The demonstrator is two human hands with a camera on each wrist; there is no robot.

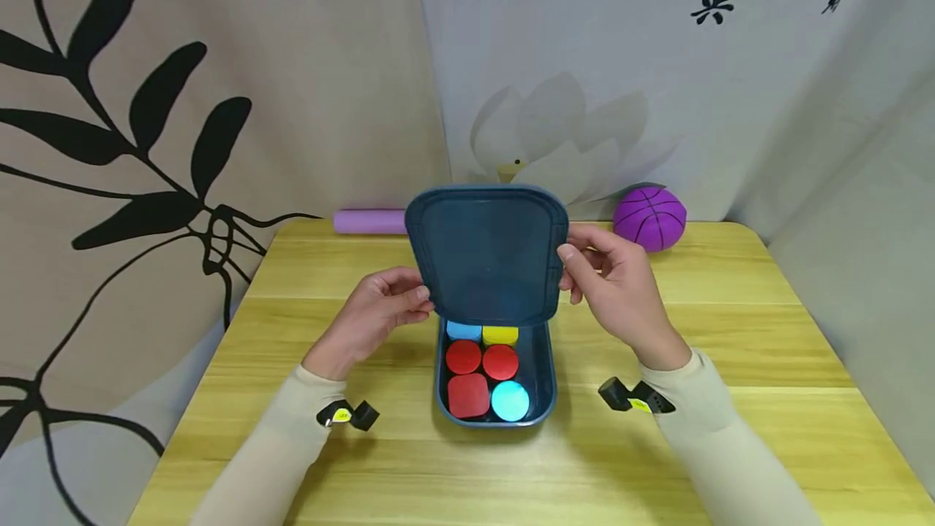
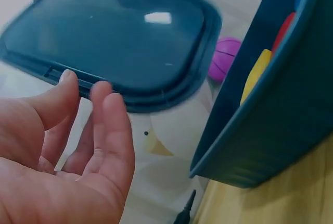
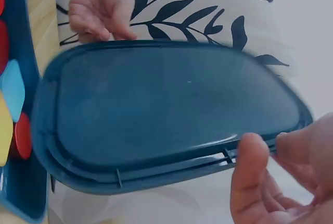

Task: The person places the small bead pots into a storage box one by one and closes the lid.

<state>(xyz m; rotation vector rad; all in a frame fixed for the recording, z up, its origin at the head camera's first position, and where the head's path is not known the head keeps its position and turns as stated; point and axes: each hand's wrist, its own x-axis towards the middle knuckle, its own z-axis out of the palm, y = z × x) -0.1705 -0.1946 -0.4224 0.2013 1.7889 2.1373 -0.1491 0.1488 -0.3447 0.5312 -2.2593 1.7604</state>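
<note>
A dark blue lid is held up, tilted, over the back part of a matching dark blue box. My left hand pinches the lid's left edge between thumb and fingers. On the opposite edge, my right hand grips the lid the same way. Inside the box lie a red square block, a light blue round block and two red round blocks. A yellow block and a blue block show partly below the lid, which hides the box's far end.
The box stands on a wooden table. At the back edge are a purple ball on the right and a purple cylinder to the left, partly behind the lid. Printed curtains hang behind the table.
</note>
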